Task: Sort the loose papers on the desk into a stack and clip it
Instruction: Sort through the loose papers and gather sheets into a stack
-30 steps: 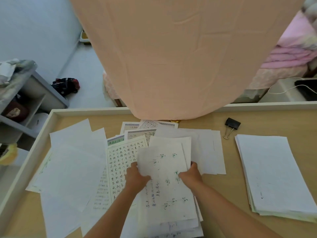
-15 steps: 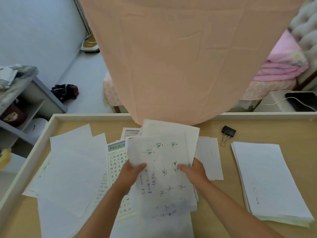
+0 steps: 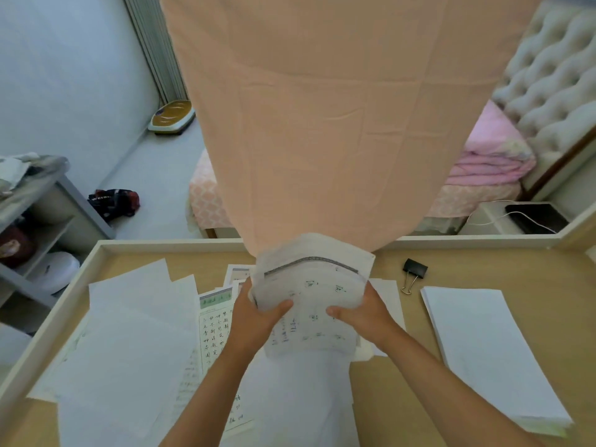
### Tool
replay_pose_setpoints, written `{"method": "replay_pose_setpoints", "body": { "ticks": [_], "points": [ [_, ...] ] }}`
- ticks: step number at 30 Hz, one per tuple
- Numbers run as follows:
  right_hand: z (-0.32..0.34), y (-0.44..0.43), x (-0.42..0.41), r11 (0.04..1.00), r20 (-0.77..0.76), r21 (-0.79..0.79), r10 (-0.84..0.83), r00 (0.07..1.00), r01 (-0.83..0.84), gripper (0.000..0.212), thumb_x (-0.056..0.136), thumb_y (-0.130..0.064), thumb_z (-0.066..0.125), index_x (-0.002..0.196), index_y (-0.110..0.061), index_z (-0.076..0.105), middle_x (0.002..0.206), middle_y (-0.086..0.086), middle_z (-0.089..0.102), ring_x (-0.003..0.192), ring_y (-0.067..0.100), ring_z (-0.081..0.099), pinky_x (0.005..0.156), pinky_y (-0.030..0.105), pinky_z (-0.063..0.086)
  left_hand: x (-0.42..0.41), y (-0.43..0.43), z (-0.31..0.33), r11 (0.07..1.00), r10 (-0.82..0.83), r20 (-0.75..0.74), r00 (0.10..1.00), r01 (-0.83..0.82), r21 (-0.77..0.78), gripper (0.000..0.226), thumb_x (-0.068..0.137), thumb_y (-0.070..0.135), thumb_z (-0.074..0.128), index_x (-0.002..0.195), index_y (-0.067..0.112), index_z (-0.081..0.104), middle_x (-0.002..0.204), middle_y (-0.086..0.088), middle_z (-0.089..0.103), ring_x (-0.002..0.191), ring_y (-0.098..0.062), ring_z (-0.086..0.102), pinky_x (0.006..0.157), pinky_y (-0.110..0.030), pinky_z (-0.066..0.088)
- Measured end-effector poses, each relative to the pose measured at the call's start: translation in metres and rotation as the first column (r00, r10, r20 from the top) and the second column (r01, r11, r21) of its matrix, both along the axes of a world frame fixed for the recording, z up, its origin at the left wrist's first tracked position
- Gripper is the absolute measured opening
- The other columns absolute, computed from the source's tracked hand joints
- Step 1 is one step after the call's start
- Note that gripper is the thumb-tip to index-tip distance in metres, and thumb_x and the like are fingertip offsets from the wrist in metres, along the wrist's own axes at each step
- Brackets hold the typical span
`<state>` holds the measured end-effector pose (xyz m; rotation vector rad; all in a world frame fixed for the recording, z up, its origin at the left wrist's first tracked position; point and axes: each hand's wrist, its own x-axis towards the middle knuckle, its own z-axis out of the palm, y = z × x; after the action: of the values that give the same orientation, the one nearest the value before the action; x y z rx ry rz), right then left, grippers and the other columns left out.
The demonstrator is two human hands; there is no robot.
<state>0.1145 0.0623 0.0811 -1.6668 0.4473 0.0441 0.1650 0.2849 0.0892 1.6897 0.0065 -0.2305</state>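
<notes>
Both hands hold a small bundle of papers (image 3: 311, 285) lifted off the wooden desk (image 3: 403, 375), tilted up with its far edge curling. My left hand (image 3: 258, 312) grips the bundle's left side and my right hand (image 3: 361, 312) grips its right side. Loose sheets (image 3: 129, 333) lie fanned over the desk's left half, some with handwritten characters (image 3: 213, 330). A neat white stack (image 3: 487, 350) rests at the right. A black binder clip (image 3: 414, 272) lies near the far edge, between the bundle and the stack.
A peach cloth (image 3: 338, 124) hangs down over the desk's far middle, close to the lifted bundle. The desk has a raised pale rim (image 3: 58, 317). A grey shelf (image 3: 42, 204) stands to the left, a bed with pink bedding (image 3: 490, 166) behind.
Both hands have raised the gathered papers off the desk and tilted them upward toward the cloth. The view has tilted up as well.
</notes>
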Motion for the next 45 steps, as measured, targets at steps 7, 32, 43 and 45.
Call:
{"method": "replay_pose_setpoints", "body": {
  "ticks": [7, 32, 43, 45],
  "points": [
    [-0.011, -0.001, -0.009, 0.999, -0.025, -0.03, -0.019, 1.0, 0.018, 0.062, 0.072, -0.008, 0.086, 0.12, -0.03, 0.053, 0.114, -0.01, 0.067, 0.105, 0.005, 0.064, 0.09, 0.03, 0.053, -0.004, 0.004, -0.016, 0.999, 0.03, 0.055, 0.998, -0.031, 0.029, 0.057, 0.068, 0.016, 0.088, 0.114, 0.031, 0.058, 0.109, 0.01, 0.068, 0.099, -0.006, 0.067, 0.075, -0.031, 0.059],
    [-0.032, 0.055, -0.002, 0.948, -0.002, -0.117, -0.298, 0.955, 0.296, 0.049, 0.089, 0.004, 0.054, 0.131, -0.021, 0.052, 0.123, -0.003, 0.061, 0.117, 0.017, 0.057, 0.092, 0.031, 0.048, 0.043, 0.012, 0.008, 0.982, 0.115, 0.187, 0.976, -0.083, -0.167, 0.024, 0.09, 0.022, 0.069, 0.109, 0.023, 0.055, 0.093, 0.016, 0.062, 0.096, -0.007, 0.058, 0.092, -0.032, 0.048],
    [-0.053, 0.055, -0.03, 0.944, -0.019, -0.058, -0.326, 0.945, 0.324, 0.055, 0.092, -0.001, 0.06, 0.138, -0.025, 0.042, 0.131, -0.008, 0.059, 0.122, 0.008, 0.056, 0.101, 0.032, 0.048, 0.011, 0.01, -0.031, 0.992, -0.117, 0.055, 0.992, 0.115, 0.042, 0.051, 0.082, 0.02, 0.077, 0.118, 0.03, 0.043, 0.105, 0.02, 0.058, 0.096, 0.004, 0.061, 0.067, -0.013, 0.051],
    [-0.058, 0.053, -0.03, 0.957, -0.085, -0.108, -0.279, 0.956, 0.27, 0.051, 0.093, -0.002, 0.054, 0.133, -0.03, 0.041, 0.129, -0.009, 0.057, 0.121, 0.01, 0.055, 0.099, 0.028, 0.047, 0.005, 0.004, -0.045, 0.984, -0.142, 0.009, 0.99, 0.14, 0.106, 0.041, 0.091, 0.012, 0.065, 0.118, 0.027, 0.039, 0.103, 0.02, 0.054, 0.097, -0.01, 0.061, 0.061, -0.011, 0.046]
  ]
}}
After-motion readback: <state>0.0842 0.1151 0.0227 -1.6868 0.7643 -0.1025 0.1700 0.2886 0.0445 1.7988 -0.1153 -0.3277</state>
